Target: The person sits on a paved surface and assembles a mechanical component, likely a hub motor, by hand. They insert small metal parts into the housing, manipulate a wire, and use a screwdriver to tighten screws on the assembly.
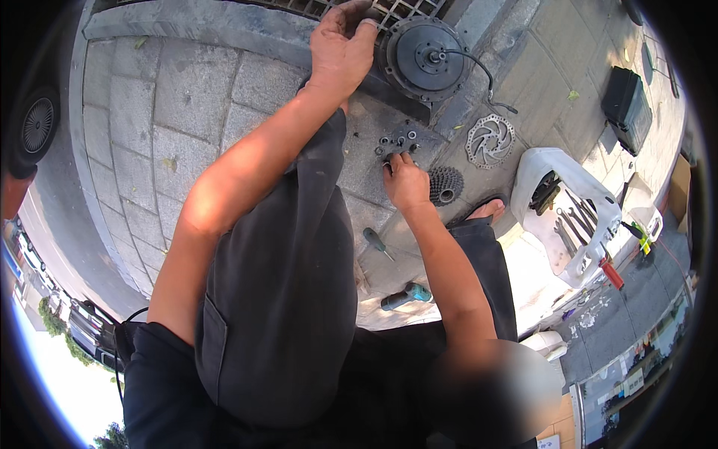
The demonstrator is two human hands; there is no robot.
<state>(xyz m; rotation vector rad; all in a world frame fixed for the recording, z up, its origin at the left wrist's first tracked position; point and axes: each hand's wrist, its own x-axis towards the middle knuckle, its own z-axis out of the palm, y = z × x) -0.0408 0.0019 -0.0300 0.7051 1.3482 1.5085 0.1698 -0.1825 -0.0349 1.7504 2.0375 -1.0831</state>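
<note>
At the top edge my left hand (342, 46) has its fingers curled toward the thumb beside a round black hub motor (426, 60); whatever it holds is hidden. A short cable (490, 78) comes out of the motor's axle. Lower down, on the paving, my right hand (409, 185) reaches among several small metal nuts and washers (399, 140). Its fingertips are drawn together at a small dark part I cannot make out. Right beside that hand lies a cassette of sprockets (446, 185). A silver brake disc (491, 141) is flat on the ground farther right.
A screwdriver (377, 242) and a teal power tool (407, 296) lie near my legs. To the right, a cut white plastic container (535, 168) holds wrenches (574, 224), with a red-handled tool (611, 274) by it. A black case (627, 110) stands beyond. Metal grating (407, 10) borders the far side.
</note>
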